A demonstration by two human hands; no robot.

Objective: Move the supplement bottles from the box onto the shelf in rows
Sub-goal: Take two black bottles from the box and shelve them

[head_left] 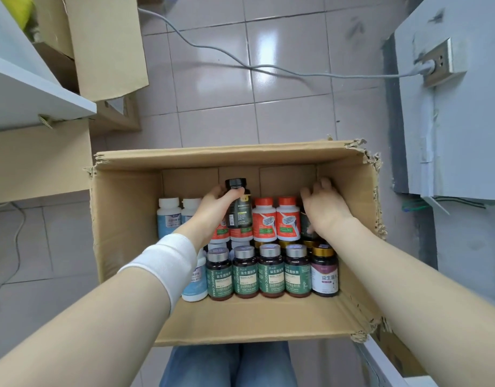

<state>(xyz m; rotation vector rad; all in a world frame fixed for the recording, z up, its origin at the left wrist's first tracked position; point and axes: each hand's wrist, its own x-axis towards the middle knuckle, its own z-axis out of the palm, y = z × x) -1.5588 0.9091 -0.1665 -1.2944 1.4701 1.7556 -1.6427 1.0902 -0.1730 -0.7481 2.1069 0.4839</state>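
An open cardboard box [123,219] sits on the floor in front of me, filled with supplement bottles. My left hand [212,210] grips a black bottle [238,208] with a black cap, lifted above the others. My right hand [324,210] reaches down at the box's right side and curls onto a dark bottle [306,223], mostly hidden beneath it. Two red-and-white bottles [277,222] stand between my hands. A row of green-labelled bottles [258,272] lines the near side, with a purple-labelled one [324,275] at its right end. White bottles [169,216] stand at the left.
A white shelf [31,90] juts in at upper left, with cardboard boxes [106,46] behind and below it. A grey cable [240,62] crosses the tiled floor to a wall socket [438,62] on the right. My jeans-clad legs [229,364] show below the box.
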